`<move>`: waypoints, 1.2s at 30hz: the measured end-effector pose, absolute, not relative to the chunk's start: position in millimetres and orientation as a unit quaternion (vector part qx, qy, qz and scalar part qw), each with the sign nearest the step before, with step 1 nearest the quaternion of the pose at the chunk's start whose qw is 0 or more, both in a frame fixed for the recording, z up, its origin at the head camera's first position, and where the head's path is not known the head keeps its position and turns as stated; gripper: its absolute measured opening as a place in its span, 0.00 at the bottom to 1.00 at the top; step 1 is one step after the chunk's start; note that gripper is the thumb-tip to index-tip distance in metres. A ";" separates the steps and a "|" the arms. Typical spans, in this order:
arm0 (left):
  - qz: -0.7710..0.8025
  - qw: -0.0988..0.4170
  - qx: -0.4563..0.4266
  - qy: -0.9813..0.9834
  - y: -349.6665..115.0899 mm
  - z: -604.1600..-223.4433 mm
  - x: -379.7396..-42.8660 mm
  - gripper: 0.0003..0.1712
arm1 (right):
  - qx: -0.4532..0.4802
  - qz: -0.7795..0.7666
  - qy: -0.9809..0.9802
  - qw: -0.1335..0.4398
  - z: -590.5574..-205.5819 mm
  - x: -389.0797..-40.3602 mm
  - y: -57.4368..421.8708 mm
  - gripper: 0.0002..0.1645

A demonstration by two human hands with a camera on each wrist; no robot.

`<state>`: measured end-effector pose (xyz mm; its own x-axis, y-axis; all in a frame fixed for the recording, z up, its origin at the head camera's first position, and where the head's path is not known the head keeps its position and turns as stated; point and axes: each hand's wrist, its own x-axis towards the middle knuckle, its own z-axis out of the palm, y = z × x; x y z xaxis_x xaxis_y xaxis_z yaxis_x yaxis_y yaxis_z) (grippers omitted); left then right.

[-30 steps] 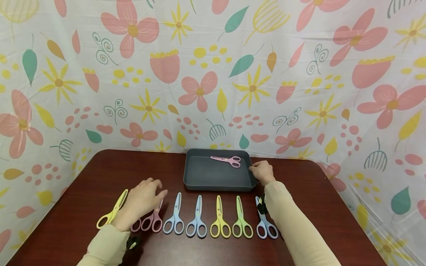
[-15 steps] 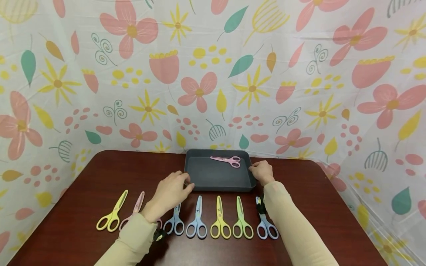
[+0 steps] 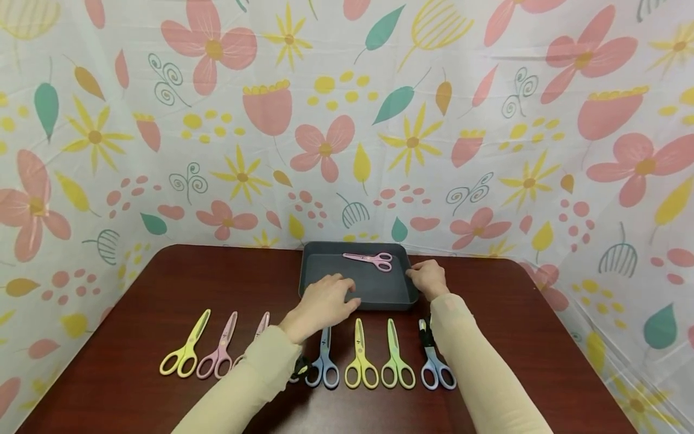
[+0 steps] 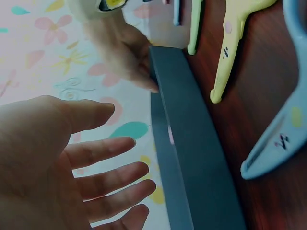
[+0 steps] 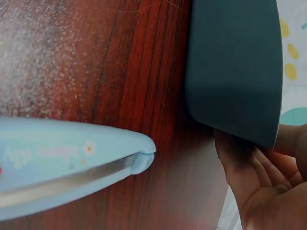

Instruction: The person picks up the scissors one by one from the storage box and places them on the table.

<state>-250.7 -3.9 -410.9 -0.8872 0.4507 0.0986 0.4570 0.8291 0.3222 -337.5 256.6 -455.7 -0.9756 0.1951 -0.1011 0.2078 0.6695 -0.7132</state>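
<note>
A dark grey tray (image 3: 325, 265) lies toward the back of the table with pink scissors (image 3: 374, 260) inside it. My right hand (image 3: 428, 279) grips the tray's right end; in the right wrist view its fingers (image 5: 249, 172) are bent at the underside and the thumb is at the rim. My left hand (image 3: 325, 304) hovers over the tray's front edge, holding nothing. Its fingers (image 4: 115, 179) are spread and relaxed in the left wrist view. Blue scissors (image 3: 323, 364) lie below the left hand, blades toward the tray.
A row of scissors lies in front of the tray: yellow (image 3: 186, 354) and pink (image 3: 219, 355) at left, yellow (image 3: 360, 364), green (image 3: 397, 364) and blue (image 3: 437, 369) at right. My left sleeve (image 3: 255, 380) covers part of the row. A flowered curtain (image 3: 347, 120) hangs behind the table.
My left hand has moved right from above the pink scissors, past the tray's left front corner, to over its front edge. The right hand has kept its hold on the tray.
</note>
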 end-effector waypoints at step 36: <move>-0.146 -0.143 -0.160 -0.966 89.8 -429.0 -355.6 0.27 | 0.119 -0.372 0.921 0.008 -453.4 -337.2 253.3 0.20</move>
<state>-355.6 89.8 -429.0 -0.9081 0.3506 -0.2289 0.2671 0.9061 0.3283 -337.2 253.3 -453.4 -0.9714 0.2136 -0.1034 0.2255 0.6954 -0.6823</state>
